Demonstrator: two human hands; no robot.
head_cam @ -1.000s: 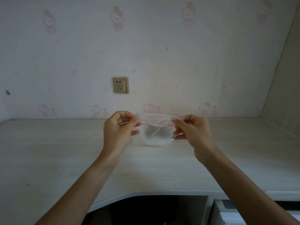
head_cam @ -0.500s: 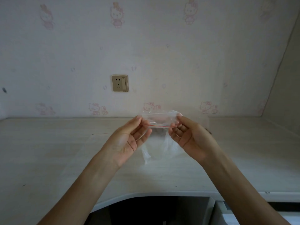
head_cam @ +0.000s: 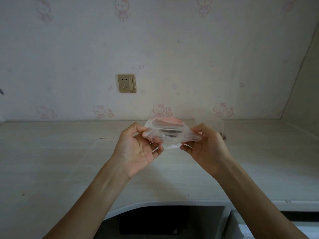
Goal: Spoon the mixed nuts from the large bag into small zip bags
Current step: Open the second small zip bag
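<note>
- I judge the step in hand to be opening a small zip bag [head_cam: 170,133] so it can take nuts; no nuts are in it as far as I can see.
- The small zip bag is held in the air between both hands, above the desk [head_cam: 51,161] and in front of the wall socket [head_cam: 126,83]. Its clear film is stretched and crumpled, with the red zip line showing at its lower edge.
- My left hand [head_cam: 136,149] pinches the bag's left side, thumb on top and fingers curled beneath, palm turned toward the camera.
- My right hand [head_cam: 205,145] pinches the right side in the same way, thumb above, fingers folded under.
- Both forearms reach forward and converge; the wrists are tilted back.
- To do this well, I would grip the two lips of the mouth separately and part them gently, not pull the film sideways, which could tear it.
- Another flat clear bag [head_cam: 103,144] seems to lie on the desk to the left; its outline is faint.
- Neither the large bag nor a spoon is in view.
</note>
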